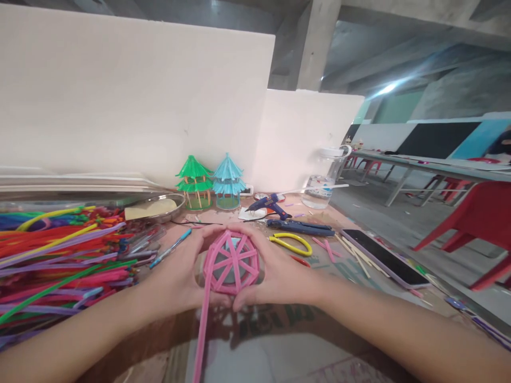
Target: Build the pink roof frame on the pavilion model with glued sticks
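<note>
Bench [279, 346] runs to a right edge just past the phone [385, 257]; beyond it open floor, a red chair [475, 223] and a long grey table [431, 166]. White boards [131, 101] wall off the back. Left side is crowded by a heap of coloured pipe cleaners [59, 255]. Free bench space is mostly in front, near the person's forearms.

Left hand [179, 271] and right hand [279, 274] cup a pink pipe-cleaner dome [231, 260] at bench centre, fingers curled round its sides, thumbs meeting at the near rim. Both closed on it, not flat. The dome is a ring with spokes meeting at a hub, over something grey inside; cannot tell what. A pink tail [202, 335] of doubled pipe cleaner trails from the rim toward the person.

Behind: a green pagoda model [195, 182] and a blue pagoda model [228, 182] side by side, a metal dish [157, 208], a blue glue gun [268, 204], a clear jar [323, 183]. Right of the hands: yellow-handled pliers [291, 243], a dark blue tool [301, 227], loose sticks [357, 255]. A blue pen [171, 248] lies just beside the left hand.
</note>
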Demonstrator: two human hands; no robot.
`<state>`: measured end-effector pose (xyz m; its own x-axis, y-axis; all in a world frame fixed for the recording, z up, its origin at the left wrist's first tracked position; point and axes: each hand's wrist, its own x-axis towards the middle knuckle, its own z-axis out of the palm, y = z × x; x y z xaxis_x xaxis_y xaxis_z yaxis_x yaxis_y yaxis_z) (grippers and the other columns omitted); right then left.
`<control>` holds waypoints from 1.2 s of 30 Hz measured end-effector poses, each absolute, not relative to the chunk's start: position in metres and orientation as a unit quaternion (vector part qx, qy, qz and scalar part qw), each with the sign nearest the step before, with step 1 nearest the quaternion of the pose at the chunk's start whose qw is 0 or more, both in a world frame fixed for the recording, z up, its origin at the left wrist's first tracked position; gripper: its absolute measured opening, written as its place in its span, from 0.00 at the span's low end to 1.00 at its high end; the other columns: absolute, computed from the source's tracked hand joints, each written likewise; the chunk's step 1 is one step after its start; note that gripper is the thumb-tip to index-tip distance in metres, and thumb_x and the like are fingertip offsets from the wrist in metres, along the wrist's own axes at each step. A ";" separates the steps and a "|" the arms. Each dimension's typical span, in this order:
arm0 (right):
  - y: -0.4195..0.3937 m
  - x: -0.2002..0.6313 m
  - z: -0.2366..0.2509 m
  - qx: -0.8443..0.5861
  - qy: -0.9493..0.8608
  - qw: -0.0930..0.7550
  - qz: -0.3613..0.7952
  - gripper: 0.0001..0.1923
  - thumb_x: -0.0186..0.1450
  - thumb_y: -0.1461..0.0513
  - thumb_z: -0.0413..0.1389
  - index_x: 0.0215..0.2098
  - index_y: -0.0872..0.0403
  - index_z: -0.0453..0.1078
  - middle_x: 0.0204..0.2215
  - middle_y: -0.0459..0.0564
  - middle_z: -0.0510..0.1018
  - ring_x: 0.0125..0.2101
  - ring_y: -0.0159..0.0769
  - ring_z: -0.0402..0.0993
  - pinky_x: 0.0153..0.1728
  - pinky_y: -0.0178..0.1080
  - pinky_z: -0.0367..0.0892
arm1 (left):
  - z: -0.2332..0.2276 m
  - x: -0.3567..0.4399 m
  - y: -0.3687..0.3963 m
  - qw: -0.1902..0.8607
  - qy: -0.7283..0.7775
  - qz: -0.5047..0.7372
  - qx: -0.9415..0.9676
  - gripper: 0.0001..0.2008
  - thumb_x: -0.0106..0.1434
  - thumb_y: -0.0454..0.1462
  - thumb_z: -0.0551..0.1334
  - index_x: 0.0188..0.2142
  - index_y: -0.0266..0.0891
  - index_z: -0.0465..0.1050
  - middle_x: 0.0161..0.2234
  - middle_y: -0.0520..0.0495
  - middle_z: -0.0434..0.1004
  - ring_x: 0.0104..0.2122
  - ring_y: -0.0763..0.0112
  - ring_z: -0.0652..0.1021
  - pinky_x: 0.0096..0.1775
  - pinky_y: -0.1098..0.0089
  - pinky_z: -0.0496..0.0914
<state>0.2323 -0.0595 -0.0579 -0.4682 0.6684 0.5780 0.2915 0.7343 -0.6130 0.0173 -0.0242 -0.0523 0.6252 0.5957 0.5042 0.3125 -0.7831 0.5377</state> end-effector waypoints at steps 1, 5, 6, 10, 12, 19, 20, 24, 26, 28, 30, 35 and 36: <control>-0.060 0.233 -0.058 -0.293 -0.827 0.425 0.221 0.51 0.49 0.52 0.73 0.64 0.49 0.53 0.62 0.57 0.64 0.62 0.48 0.63 0.60 0.49 0.62 | -0.051 0.018 -0.025 0.208 0.259 0.346 0.878 0.43 0.45 0.46 0.77 0.58 0.46 0.61 0.54 0.42 0.72 0.54 0.50 0.75 0.54 0.52 0.73; -0.060 0.235 -0.064 -0.318 -0.821 0.415 0.228 0.54 0.46 0.56 0.75 0.63 0.48 0.53 0.62 0.57 0.64 0.62 0.49 0.63 0.60 0.50 0.62 | -0.051 0.018 -0.025 0.216 0.239 0.347 0.881 0.40 0.47 0.45 0.76 0.57 0.48 0.61 0.53 0.45 0.72 0.52 0.53 0.76 0.52 0.55 0.74; -0.060 0.235 -0.065 -0.323 -0.819 0.415 0.230 0.53 0.45 0.56 0.75 0.63 0.48 0.54 0.62 0.57 0.64 0.62 0.49 0.63 0.60 0.50 0.63 | -0.052 0.017 -0.025 0.217 0.233 0.350 0.881 0.40 0.48 0.46 0.76 0.57 0.49 0.61 0.53 0.46 0.72 0.52 0.54 0.76 0.52 0.55 0.74; -0.060 0.235 -0.071 -0.340 -0.810 0.421 0.225 0.51 0.45 0.53 0.75 0.62 0.48 0.56 0.60 0.57 0.65 0.61 0.50 0.64 0.59 0.50 0.64 | -0.057 0.015 -0.021 0.216 0.219 0.352 0.884 0.40 0.50 0.48 0.75 0.58 0.50 0.60 0.54 0.46 0.71 0.52 0.55 0.76 0.52 0.57 0.74; -0.060 0.235 -0.072 -0.343 -0.808 0.425 0.221 0.51 0.46 0.52 0.74 0.61 0.48 0.56 0.60 0.57 0.66 0.61 0.50 0.64 0.59 0.50 0.63 | -0.059 0.014 -0.020 0.213 0.215 0.351 0.886 0.40 0.50 0.49 0.74 0.58 0.50 0.60 0.54 0.46 0.71 0.52 0.55 0.76 0.51 0.57 0.75; -0.058 0.234 -0.071 -0.309 -0.825 0.429 0.202 0.55 0.47 0.46 0.72 0.66 0.48 0.52 0.63 0.58 0.63 0.63 0.52 0.61 0.62 0.54 0.59 | -0.057 0.013 -0.020 0.182 0.242 0.332 0.893 0.43 0.48 0.49 0.75 0.60 0.48 0.59 0.55 0.43 0.70 0.54 0.50 0.74 0.53 0.53 0.73; -0.057 0.234 -0.071 -0.298 -0.831 0.430 0.190 0.54 0.48 0.45 0.71 0.66 0.48 0.53 0.64 0.58 0.62 0.64 0.52 0.60 0.62 0.54 0.58 | -0.057 0.013 -0.020 0.181 0.247 0.332 0.892 0.45 0.47 0.49 0.75 0.61 0.47 0.58 0.56 0.43 0.69 0.55 0.48 0.73 0.54 0.52 0.72; -0.052 0.236 -0.072 -0.259 -0.852 0.439 0.124 0.42 0.56 0.44 0.66 0.63 0.46 0.60 0.64 0.58 0.60 0.65 0.50 0.57 0.64 0.53 0.56 | -0.057 0.017 -0.017 0.200 0.238 0.337 0.889 0.48 0.48 0.47 0.76 0.64 0.50 0.55 0.60 0.42 0.67 0.59 0.45 0.70 0.57 0.49 0.70; -0.050 0.237 -0.072 -0.250 -0.853 0.446 0.106 0.37 0.59 0.45 0.64 0.62 0.47 0.62 0.64 0.57 0.61 0.65 0.47 0.58 0.64 0.51 0.57 | -0.058 0.019 -0.013 0.217 0.220 0.334 0.890 0.45 0.51 0.46 0.74 0.64 0.52 0.55 0.61 0.43 0.66 0.60 0.46 0.69 0.58 0.49 0.68; -0.049 0.238 -0.073 -0.248 -0.853 0.448 0.103 0.33 0.62 0.47 0.62 0.61 0.48 0.63 0.63 0.57 0.62 0.65 0.46 0.58 0.64 0.49 0.58 | -0.059 0.020 -0.010 0.230 0.200 0.331 0.893 0.46 0.52 0.47 0.74 0.65 0.52 0.53 0.63 0.42 0.64 0.62 0.47 0.67 0.60 0.48 0.66; -0.048 0.237 -0.074 -0.253 -0.848 0.453 0.108 0.32 0.63 0.48 0.62 0.61 0.48 0.62 0.63 0.58 0.61 0.65 0.46 0.58 0.64 0.49 0.57 | -0.060 0.017 -0.006 0.236 0.192 0.322 0.896 0.49 0.51 0.47 0.74 0.67 0.51 0.51 0.65 0.41 0.62 0.63 0.47 0.65 0.62 0.47 0.63; -0.049 0.236 -0.080 -0.282 -0.821 0.475 0.147 0.41 0.63 0.52 0.63 0.68 0.49 0.50 0.64 0.60 0.62 0.65 0.48 0.59 0.64 0.53 0.57 | -0.047 0.006 -0.003 0.298 0.234 0.287 0.880 0.47 0.55 0.51 0.70 0.68 0.51 0.51 0.67 0.41 0.60 0.64 0.46 0.66 0.60 0.49 0.65; -0.050 0.236 -0.081 -0.283 -0.818 0.477 0.152 0.40 0.64 0.54 0.63 0.68 0.49 0.50 0.64 0.60 0.63 0.64 0.48 0.60 0.64 0.52 0.58 | -0.042 0.005 -0.003 0.328 0.238 0.284 0.869 0.41 0.59 0.53 0.66 0.67 0.50 0.54 0.66 0.41 0.62 0.62 0.47 0.68 0.59 0.50 0.67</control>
